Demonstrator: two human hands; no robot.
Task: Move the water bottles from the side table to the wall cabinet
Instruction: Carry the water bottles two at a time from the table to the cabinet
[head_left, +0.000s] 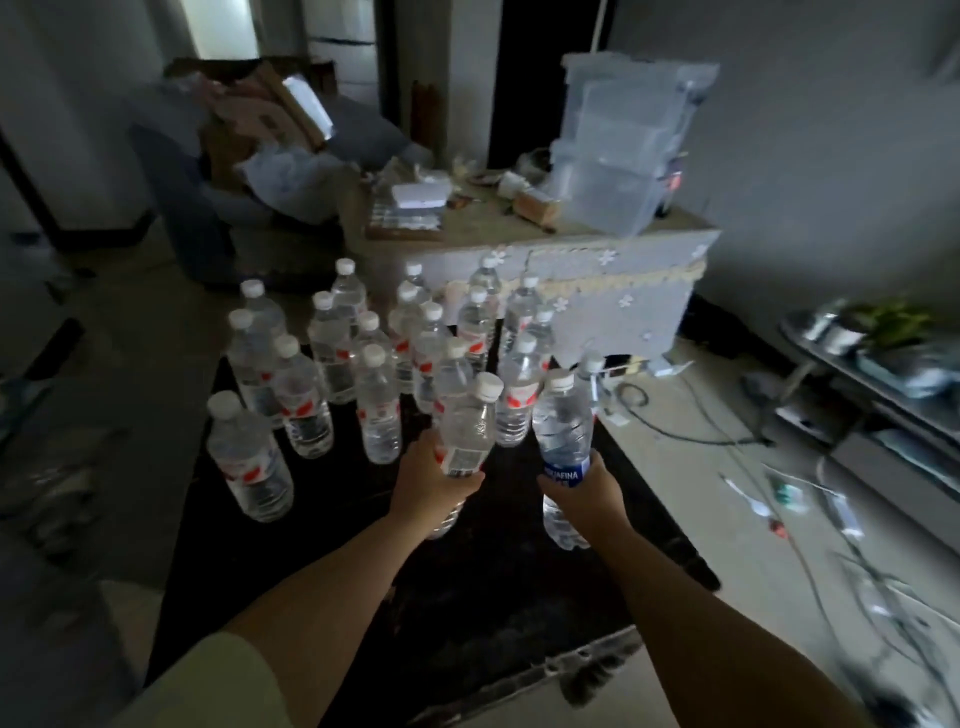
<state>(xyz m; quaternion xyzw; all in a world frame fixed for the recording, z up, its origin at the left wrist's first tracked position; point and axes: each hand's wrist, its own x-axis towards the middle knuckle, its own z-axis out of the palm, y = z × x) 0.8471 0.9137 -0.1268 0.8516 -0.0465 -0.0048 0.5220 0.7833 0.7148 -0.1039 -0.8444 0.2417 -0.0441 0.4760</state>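
A dark side table (467, 597) is seen below, crowded at its far half with upright water bottles (332, 358). Behind it a cloth-covered table (613, 275) is stacked with clear plastic bins (623, 150); cables (691, 436) are strewn on the floor to the right. A red-labelled bottle (465, 431) is gripped by the left hand (431, 486), a blue-labelled bottle (563, 431) by the right hand (587, 499), fingers curled round each, both arms stretched forward.
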